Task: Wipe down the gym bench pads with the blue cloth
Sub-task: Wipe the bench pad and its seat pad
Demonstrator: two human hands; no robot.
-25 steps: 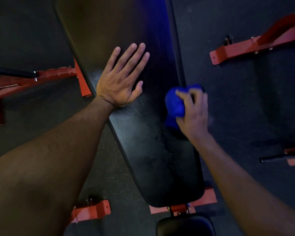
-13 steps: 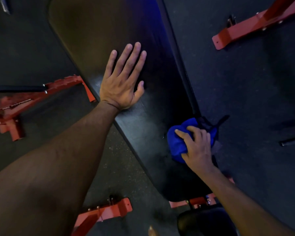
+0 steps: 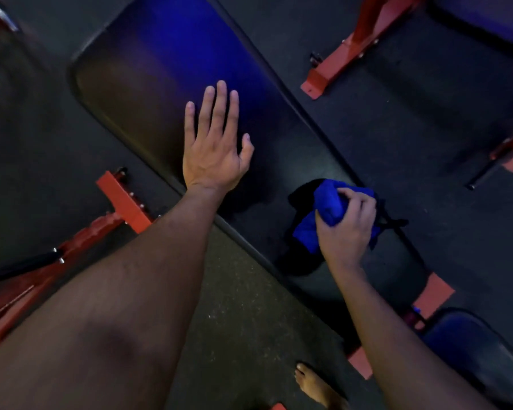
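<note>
Head view: left hand (image 3: 215, 149) lies flat on the long black bench pad (image 3: 148, 69), fingers straight and close together, thumb apart. Right hand (image 3: 348, 229) grips the bunched blue cloth (image 3: 328, 204), fingers curled round it, low on the same pad near its right edge. Red frame (image 3: 122, 202) flanks the bench.
</note>
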